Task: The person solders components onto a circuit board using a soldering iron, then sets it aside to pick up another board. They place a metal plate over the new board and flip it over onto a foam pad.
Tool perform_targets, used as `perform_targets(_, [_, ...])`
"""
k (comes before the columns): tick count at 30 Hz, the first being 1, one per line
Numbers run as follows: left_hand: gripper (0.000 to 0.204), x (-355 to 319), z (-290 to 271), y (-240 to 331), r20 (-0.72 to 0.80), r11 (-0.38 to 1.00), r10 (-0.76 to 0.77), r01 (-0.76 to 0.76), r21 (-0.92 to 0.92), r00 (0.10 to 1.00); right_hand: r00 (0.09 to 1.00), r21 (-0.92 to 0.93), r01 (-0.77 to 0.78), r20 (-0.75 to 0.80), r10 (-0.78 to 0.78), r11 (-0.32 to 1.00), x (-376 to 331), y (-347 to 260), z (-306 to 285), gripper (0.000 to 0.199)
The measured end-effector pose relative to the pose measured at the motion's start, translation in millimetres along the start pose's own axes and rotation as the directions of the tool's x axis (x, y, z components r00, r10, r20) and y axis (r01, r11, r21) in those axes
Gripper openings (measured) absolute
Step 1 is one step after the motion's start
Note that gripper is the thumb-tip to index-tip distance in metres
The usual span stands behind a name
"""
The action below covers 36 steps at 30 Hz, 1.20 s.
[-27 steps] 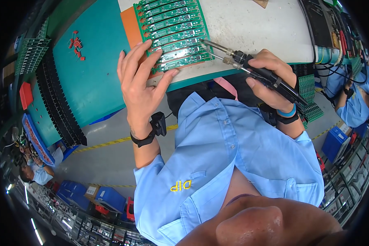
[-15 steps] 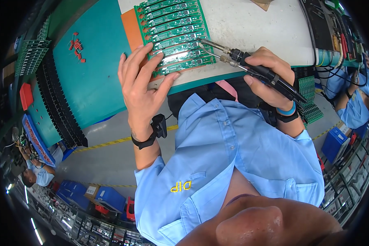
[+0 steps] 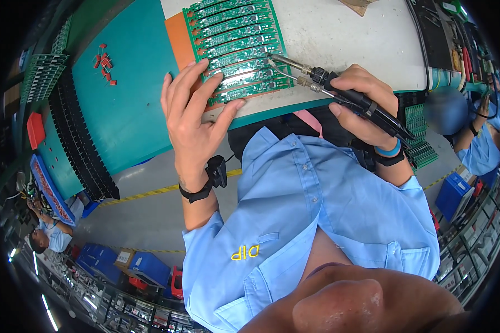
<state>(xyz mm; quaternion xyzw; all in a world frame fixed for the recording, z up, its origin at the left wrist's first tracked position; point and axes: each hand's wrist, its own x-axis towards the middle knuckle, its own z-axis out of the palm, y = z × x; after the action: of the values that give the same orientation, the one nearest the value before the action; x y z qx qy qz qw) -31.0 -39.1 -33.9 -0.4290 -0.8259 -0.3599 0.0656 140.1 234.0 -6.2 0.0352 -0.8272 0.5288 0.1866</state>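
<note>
A green panel of several narrow circuit boards (image 3: 236, 41) lies at the middle of the bench, over an orange sheet (image 3: 178, 41). My left hand (image 3: 191, 114) rests at its near left corner, fingers spread, with fingertips touching the lower boards and the thumb at the near edge. In my right hand (image 3: 366, 100) is a black soldering iron (image 3: 361, 102), gripped between thumb and fingers. Its metal tip, with a thin feed tube beside it, points left and meets the right part of one board. Whether solder is melting there is too small to see.
Red components (image 3: 104, 65) lie loose on the green mat (image 3: 130, 105). Farther left are black strips (image 3: 80, 139), a red box (image 3: 35, 131) and a blue tray (image 3: 51, 188). More green panels (image 3: 419, 136) hang below the bench at right. Co-workers sit on both sides.
The panel and my left hand have shifted very slightly right. My right hand and iron stay almost still. At the right, a blurred round shape now shows beside the co-worker.
</note>
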Motion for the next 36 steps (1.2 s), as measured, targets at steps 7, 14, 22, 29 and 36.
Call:
perform_targets(7, [0.048,-0.1,0.3,-0.4,-0.003,1.0,0.003,-0.002,0.007,1.0,0.999,-0.002,0.037,-0.029,-0.037,0.999,2.5,3.0,-1.1,0.042])
perform_targets(14, [0.049,-0.1,-0.4,0.4,-0.005,1.0,-0.004,0.004,0.01,1.0,0.915,-0.217,-0.111,-0.403,0.014,0.97,-6.4,13.2,-24.8,0.04])
perform_targets(22, [0.049,-1.3,0.0,1.0,0.003,1.0,-0.011,0.011,0.007,1.0,0.892,-0.021,-0.156,-0.432,0.132,0.988,1.0,15.1,-17.3,0.041])
perform_targets(29, [0.05,0.2,-0.4,-0.3,0.007,1.0,-0.011,0.011,-0.001,1.0,1.0,0.002,-0.008,-0.013,0.008,1.0,11.0,6.9,-7.0,0.038])
perform_targets(36, [0.05,-0.7,0.4,-0.5,0.004,1.0,-0.011,0.011,-0.009,1.0,1.0,-0.017,-0.015,-0.001,0.015,1.0,14.7,7.4,-5.0,0.037])
